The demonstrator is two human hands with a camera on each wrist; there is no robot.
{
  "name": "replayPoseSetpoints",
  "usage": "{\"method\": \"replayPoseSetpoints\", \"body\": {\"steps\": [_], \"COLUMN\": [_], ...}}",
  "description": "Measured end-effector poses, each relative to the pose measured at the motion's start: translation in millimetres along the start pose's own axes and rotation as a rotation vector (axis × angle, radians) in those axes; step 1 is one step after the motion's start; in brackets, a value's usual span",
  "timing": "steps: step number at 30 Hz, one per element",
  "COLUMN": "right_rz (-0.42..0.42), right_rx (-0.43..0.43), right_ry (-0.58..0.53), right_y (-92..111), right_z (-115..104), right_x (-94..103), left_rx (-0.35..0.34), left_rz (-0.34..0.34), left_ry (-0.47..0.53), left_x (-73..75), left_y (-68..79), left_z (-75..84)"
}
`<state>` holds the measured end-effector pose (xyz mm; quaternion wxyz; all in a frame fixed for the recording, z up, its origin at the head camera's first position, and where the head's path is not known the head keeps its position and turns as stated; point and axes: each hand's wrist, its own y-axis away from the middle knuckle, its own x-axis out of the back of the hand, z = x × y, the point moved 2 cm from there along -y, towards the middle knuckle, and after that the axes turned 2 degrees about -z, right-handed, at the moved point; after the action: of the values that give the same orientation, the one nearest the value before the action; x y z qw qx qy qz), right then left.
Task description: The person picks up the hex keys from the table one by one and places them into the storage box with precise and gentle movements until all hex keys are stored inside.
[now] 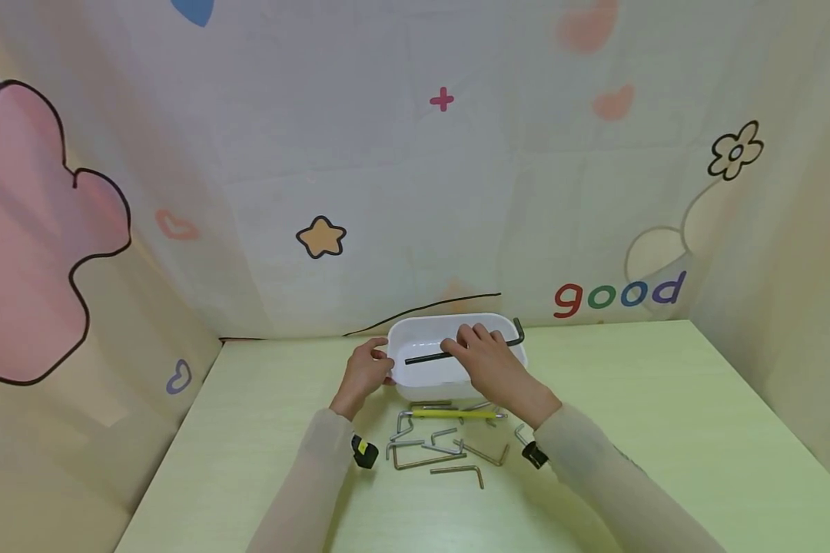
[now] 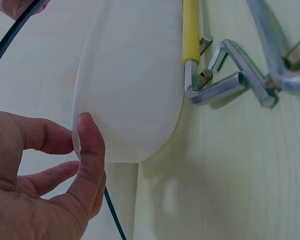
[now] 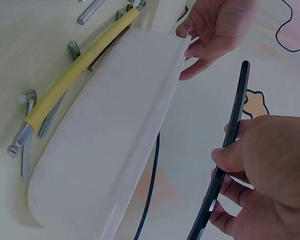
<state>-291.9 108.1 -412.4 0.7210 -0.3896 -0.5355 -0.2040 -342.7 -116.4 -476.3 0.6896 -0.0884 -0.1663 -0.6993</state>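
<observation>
A pale desk [image 1: 664,422] bears a smooth white tub [image 1: 443,392], lower centre. The left hand [image 1: 366,371] pinches its left rim; the right hand [image 1: 489,365] pinches a long black L-shaped key [image 1: 425,358] above it. Lower in the frame lie a yellow-sleeved key [image 1: 453,414] and smaller bent metal keys [image 1: 429,461].

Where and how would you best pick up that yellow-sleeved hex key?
The yellow-sleeved hex key is probably best pinched across the middle of its sleeve, from above and slightly from the near side. The sleeve is long and straight and lies on top, crossing over a silver hex key, while the white container is right behind it.
</observation>
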Motion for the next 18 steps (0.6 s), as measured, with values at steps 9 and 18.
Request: {"method": "replayPoseSetpoints", "body": {"steps": [9, 18], "right_rz": [-0.068, -0.149], "right_rx": [-0.041, -0.064], "right_ry": [-0.057, -0.084], "right_y": [-13, -26], "right_z": [8, 14], "right_x": [-3.9, -12.2], "left_rx": [-0.013, -0.020], "left_rz": [0.003, -0.009], "left_ry": [0.007, 0.022], "left_x": [0.5, 0.5], "left_y": [0.0, 2.5], "left_z": [0.9, 1.1]}}
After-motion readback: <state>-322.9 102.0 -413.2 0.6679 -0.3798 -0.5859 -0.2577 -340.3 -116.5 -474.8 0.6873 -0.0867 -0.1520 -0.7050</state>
